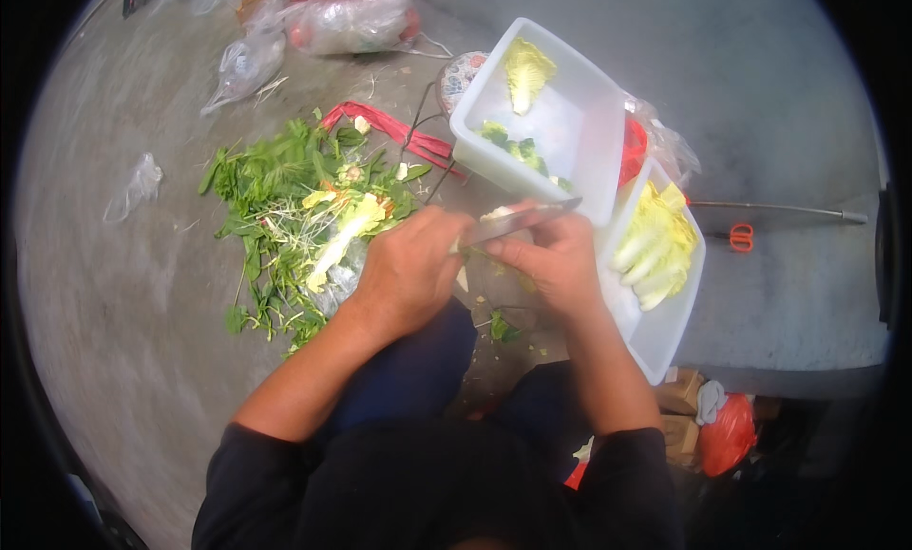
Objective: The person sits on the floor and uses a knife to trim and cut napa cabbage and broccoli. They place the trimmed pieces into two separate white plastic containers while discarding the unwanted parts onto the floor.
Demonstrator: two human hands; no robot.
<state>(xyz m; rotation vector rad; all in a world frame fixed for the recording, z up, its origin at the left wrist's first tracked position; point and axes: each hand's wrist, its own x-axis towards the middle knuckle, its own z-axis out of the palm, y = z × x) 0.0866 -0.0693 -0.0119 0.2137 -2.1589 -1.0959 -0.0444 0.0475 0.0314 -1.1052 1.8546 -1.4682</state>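
My left hand (413, 268) is closed at the near end of a knife (509, 226), whose handle is mostly hidden in the fist. The blade points right, its tip passing over the fingers of my right hand (563, 254). A small pale vegetable piece (496, 213) shows just behind the blade, between the hands. My right hand's fingers curl around it, though much of the grip is hidden. Beyond the hands stands a white plastic bin (598, 151) with a cabbage leaf (529, 73) and broccoli pieces (524, 151) inside.
Vegetable trimmings (278, 187) lie heaped on the concrete floor at left. A second white bin (659, 357) at right holds napa cabbage leaves (655, 247). Farther right are orange-handled scissors (741, 237) and a metal rod (776, 207). Plastic bags (349, 23) lie at the back.
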